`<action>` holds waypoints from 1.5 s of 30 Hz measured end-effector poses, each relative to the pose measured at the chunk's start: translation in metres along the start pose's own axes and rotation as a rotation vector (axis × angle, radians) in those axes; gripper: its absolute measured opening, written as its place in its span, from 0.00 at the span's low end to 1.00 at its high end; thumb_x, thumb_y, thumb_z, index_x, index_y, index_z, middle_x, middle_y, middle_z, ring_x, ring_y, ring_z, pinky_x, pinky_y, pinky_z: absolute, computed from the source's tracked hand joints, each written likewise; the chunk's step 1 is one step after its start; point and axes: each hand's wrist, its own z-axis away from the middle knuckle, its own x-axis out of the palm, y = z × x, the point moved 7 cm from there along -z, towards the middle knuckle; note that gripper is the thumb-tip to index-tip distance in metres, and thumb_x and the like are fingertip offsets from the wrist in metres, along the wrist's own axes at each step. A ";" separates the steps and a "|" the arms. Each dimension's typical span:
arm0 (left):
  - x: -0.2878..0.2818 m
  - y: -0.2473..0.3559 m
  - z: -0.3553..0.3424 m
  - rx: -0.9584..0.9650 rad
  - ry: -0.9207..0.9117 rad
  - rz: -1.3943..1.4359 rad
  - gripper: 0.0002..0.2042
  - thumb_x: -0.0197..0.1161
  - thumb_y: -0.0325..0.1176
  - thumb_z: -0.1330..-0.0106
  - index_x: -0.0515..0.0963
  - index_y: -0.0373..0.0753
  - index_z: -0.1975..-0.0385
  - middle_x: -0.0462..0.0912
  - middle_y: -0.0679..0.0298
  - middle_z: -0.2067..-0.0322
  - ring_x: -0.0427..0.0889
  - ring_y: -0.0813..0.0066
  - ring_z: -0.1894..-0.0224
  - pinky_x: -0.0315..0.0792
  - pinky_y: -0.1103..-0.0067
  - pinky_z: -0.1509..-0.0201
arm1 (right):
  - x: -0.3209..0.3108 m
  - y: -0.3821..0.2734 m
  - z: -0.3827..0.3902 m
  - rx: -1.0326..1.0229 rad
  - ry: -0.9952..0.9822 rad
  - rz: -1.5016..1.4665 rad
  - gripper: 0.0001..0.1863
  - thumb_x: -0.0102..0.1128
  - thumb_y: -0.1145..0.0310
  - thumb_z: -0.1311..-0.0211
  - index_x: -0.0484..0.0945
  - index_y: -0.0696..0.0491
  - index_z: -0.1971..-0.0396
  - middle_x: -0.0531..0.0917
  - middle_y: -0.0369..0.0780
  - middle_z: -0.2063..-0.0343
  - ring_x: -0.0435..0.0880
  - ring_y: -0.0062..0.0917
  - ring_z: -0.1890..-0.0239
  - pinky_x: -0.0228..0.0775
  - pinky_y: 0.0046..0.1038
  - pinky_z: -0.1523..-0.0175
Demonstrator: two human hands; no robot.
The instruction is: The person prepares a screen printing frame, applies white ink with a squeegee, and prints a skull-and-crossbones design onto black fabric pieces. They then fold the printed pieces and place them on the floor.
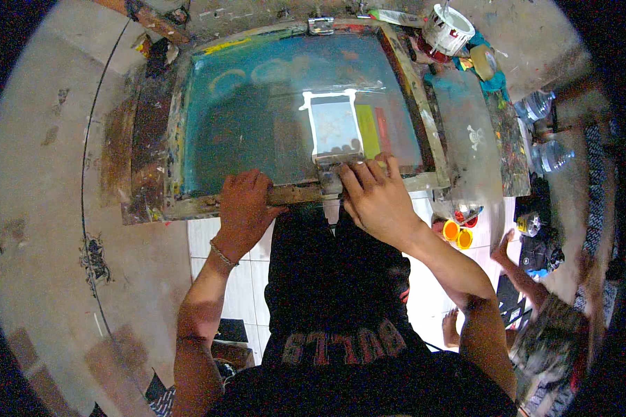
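A screen printing frame (pixel 295 194) with wooden sides and teal mesh (pixel 250 128) lies in front of me. My left hand (pixel 242 208) is closed over its near edge, left of the middle. With bent fingers my right hand (pixel 381 201) grips a squeegee (pixel 330 175), which rests at the near end of the mesh. Just beyond the squeegee is a pale rectangular patch (pixel 335 121) bordered by thick white ink (pixel 355 111). The squeegee's blade edge is mostly hidden by my fingers and the tool's body.
A metal hinge clamp (pixel 320 26) sits at the frame's far edge. A white ink tub (pixel 447 31) stands at the far right. Beyond the table's right side are water bottles (pixel 554 157), yellow-orange cups (pixel 464 239) on the tiled floor, and another person's arm (pixel 518 267).
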 end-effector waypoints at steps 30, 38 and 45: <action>0.001 -0.002 0.002 0.028 0.028 0.070 0.21 0.77 0.40 0.51 0.76 0.38 0.62 0.78 0.57 0.62 0.76 0.56 0.54 0.65 0.64 0.46 | 0.009 0.043 -0.066 0.042 -0.324 -0.059 0.14 0.61 0.73 0.46 0.74 0.57 0.59 0.84 0.49 0.63 0.82 0.44 0.54 0.59 0.49 0.49; 0.007 -0.006 0.001 -0.007 0.007 0.044 0.22 0.77 0.40 0.52 0.75 0.38 0.61 0.77 0.56 0.61 0.76 0.55 0.53 0.65 0.63 0.46 | 0.037 0.086 -0.124 0.059 0.063 0.145 0.12 0.53 0.76 0.44 0.73 0.57 0.59 0.83 0.46 0.64 0.81 0.41 0.55 0.59 0.46 0.48; 0.020 -0.003 0.001 0.035 0.012 0.029 0.24 0.77 0.39 0.52 0.74 0.36 0.59 0.78 0.55 0.60 0.76 0.55 0.52 0.65 0.62 0.46 | 0.040 0.109 -0.156 0.086 -0.095 0.063 0.17 0.57 0.76 0.46 0.71 0.58 0.55 0.81 0.48 0.62 0.79 0.43 0.52 0.60 0.48 0.48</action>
